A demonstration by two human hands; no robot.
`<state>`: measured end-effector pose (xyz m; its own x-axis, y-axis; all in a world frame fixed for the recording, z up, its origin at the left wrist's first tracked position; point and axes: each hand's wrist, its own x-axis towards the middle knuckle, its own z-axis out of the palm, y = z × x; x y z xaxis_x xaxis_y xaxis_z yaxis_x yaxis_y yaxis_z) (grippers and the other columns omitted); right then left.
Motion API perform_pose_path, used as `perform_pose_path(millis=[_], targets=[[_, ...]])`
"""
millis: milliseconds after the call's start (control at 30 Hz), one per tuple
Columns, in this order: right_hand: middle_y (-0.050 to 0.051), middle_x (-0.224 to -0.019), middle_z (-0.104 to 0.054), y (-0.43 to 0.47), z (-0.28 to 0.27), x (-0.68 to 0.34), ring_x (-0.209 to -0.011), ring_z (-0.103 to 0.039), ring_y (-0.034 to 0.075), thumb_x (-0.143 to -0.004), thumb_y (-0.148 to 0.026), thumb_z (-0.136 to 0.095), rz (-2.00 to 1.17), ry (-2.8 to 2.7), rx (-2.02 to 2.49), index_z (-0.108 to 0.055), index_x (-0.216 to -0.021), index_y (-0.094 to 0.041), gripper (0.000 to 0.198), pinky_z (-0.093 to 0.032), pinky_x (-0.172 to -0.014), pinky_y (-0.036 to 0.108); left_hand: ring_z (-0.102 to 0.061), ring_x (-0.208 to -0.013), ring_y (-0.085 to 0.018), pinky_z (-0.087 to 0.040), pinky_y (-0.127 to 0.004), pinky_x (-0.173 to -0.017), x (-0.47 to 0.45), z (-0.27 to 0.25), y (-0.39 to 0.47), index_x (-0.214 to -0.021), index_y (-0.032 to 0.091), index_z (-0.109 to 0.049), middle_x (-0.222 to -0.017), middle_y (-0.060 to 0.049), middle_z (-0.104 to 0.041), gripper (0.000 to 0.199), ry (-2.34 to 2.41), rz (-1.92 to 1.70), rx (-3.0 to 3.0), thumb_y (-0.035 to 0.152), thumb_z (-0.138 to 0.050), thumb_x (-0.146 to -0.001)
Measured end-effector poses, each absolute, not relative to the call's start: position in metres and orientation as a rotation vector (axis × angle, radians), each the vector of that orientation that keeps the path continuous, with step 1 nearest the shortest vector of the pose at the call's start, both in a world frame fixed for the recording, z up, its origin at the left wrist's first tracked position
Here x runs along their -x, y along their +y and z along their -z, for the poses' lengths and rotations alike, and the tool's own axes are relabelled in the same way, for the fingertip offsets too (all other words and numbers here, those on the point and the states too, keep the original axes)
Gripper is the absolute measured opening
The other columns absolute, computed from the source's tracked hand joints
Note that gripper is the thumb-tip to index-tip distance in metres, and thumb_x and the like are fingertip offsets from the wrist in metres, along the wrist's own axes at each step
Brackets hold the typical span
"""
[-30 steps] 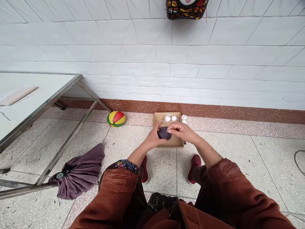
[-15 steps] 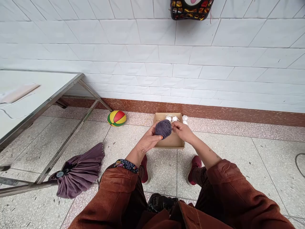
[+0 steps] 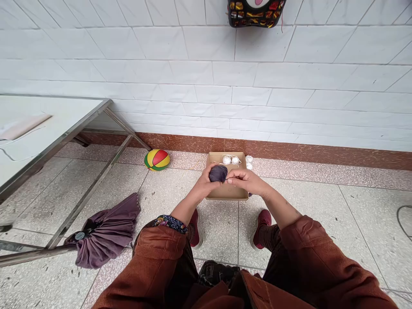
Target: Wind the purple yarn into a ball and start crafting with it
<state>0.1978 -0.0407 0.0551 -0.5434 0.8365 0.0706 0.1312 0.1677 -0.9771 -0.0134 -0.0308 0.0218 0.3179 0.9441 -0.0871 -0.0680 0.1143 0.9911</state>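
A dark purple-grey ball of yarn is in my left hand, whose fingers and thumb curl around its left side. My right hand sits at the ball's right edge, thumb and forefinger pinched on what looks like a strand of the same yarn. Both hands are over an open cardboard box on the floor. Inside it, near the back wall, lie two small white balls of thread. More white balls rest just outside the box's right side.
A multicoloured ball lies near the wall, left of the box. A metal-framed table stands at left, with a purple umbrella on the floor by its leg. A black basket is against the tiled wall. A dark cable lies at right.
The yarn ball has turned in my left hand, so its strands now face another way. My right hand has shifted slightly down and left along its edge.
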Motion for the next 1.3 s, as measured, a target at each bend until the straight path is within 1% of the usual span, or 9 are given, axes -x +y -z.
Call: perform_pose_path(millis=[100, 233, 367, 467, 533, 767, 933, 1167, 1300], targets=[[0.002, -0.082, -0.064, -0.036, -0.057, -0.202, -0.074, -0.054, 0.015, -0.09, -0.047, -0.063, -1.366, -1.71, 0.961, -0.069, -0.089, -0.019, 0.029, -0.044, -0.072, 0.029, -0.049, -0.13, -0.034, -0.03, -0.052, -0.114, 0.012, -0.019, -0.033, -0.144, 0.025, -0.05, -0.139, -0.011, -0.055, 0.089, 0.953, -0.78, -1.423, 0.013, -0.08, -0.061], [0.0, -0.079, -0.059, -0.025, -0.045, -0.207, -0.072, -0.05, 0.014, -0.09, -0.048, -0.062, -1.212, -1.615, 1.098, -0.066, -0.086, -0.019, 0.03, -0.041, -0.071, 0.029, -0.048, -0.132, -0.034, -0.029, -0.052, -0.115, 0.012, -0.031, -0.04, -0.155, 0.031, -0.034, -0.145, -0.011, -0.051, 0.102, 0.732, -0.641, -1.434, 0.018, -0.083, -0.067], [-0.003, -0.07, -0.051, -0.02, -0.029, -0.209, -0.064, -0.043, 0.013, -0.09, -0.049, -0.059, -1.201, -1.592, 1.237, -0.062, -0.082, -0.02, 0.03, -0.036, -0.064, 0.027, -0.057, -0.124, -0.031, -0.046, -0.044, -0.101, 0.013, -0.044, -0.047, -0.155, 0.043, -0.03, -0.148, -0.007, -0.05, 0.102, 0.544, -0.645, -1.174, 0.018, -0.082, -0.071], [-0.003, -0.067, -0.05, -0.02, -0.023, -0.207, -0.062, -0.042, 0.014, -0.09, -0.049, -0.056, -1.18, -1.594, 1.321, -0.058, -0.08, -0.021, 0.03, -0.035, -0.061, 0.027, -0.062, -0.113, -0.029, -0.054, -0.036, -0.083, 0.015, -0.047, -0.048, -0.152, 0.044, -0.038, -0.148, -0.007, -0.05, 0.093, 0.505, -0.688, -0.993, 0.018, -0.079, -0.072], [-0.002, -0.068, -0.052, -0.02, -0.022, -0.204, -0.063, -0.044, 0.015, -0.09, -0.046, -0.054, -1.139, -1.624, 1.366, -0.058, -0.079, -0.021, 0.028, -0.036, -0.062, 0.027, -0.062, -0.114, -0.029, -0.055, -0.034, -0.08, 0.016, -0.045, -0.046, -0.148, 0.039, -0.045, -0.149, -0.008, -0.05, 0.085, 0.493, -0.751, -0.922, 0.017, -0.077, -0.071], [-0.001, -0.067, -0.055, -0.023, -0.021, -0.192, -0.064, -0.047, 0.015, -0.088, -0.036, -0.054, -1.014, -1.774, 1.433, -0.059, -0.076, -0.021, 0.02, -0.036, -0.062, 0.027, -0.06, -0.121, -0.028, -0.051, -0.048, -0.099, 0.014, -0.037, -0.037, -0.135, 0.027, -0.055, -0.142, -0.008, -0.057, 0.061, 0.55, -0.935, -0.672, 0.02, -0.066, -0.075], [-0.001, -0.071, -0.059, -0.029, -0.023, -0.189, -0.062, -0.046, 0.014, -0.09, -0.037, -0.056, -1.113, -1.843, 1.326, -0.065, -0.081, -0.02, 0.021, -0.036, -0.06, 0.026, -0.061, -0.119, -0.025, -0.045, -0.045, -0.106, 0.014, -0.034, -0.033, -0.121, 0.023, -0.061, -0.129, -0.008, -0.065, 0.046, 0.653, -1.034, -0.681, 0.023, -0.075, -0.077], [0.0, -0.076, -0.059, -0.036, -0.057, -0.2, -0.067, -0.049, 0.013, -0.091, -0.052, -0.06, -1.459, -1.825, 1.002, -0.068, -0.09, -0.02, 0.034, -0.04, -0.063, 0.026, -0.06, -0.11, -0.023, -0.043, -0.041, -0.103, 0.012, -0.026, -0.027, -0.118, 0.021, -0.061, -0.117, -0.006, -0.066, 0.054, 0.975, -1.039, -0.953, 0.025, -0.081, -0.069], [-0.001, -0.073, -0.054, -0.031, -0.061, -0.202, -0.067, -0.047, 0.014, -0.09, -0.055, -0.06, -1.394, -1.713, 0.992, -0.066, -0.086, -0.02, 0.036, -0.039, -0.063, 0.027, -0.061, -0.108, -0.027, -0.042, -0.045, -0.101, 0.007, -0.026, -0.034, -0.14, 0.024, -0.05, -0.119, -0.008, -0.065, 0.085, 0.909, -0.825, -1.254, 0.017, -0.082, -0.061]])
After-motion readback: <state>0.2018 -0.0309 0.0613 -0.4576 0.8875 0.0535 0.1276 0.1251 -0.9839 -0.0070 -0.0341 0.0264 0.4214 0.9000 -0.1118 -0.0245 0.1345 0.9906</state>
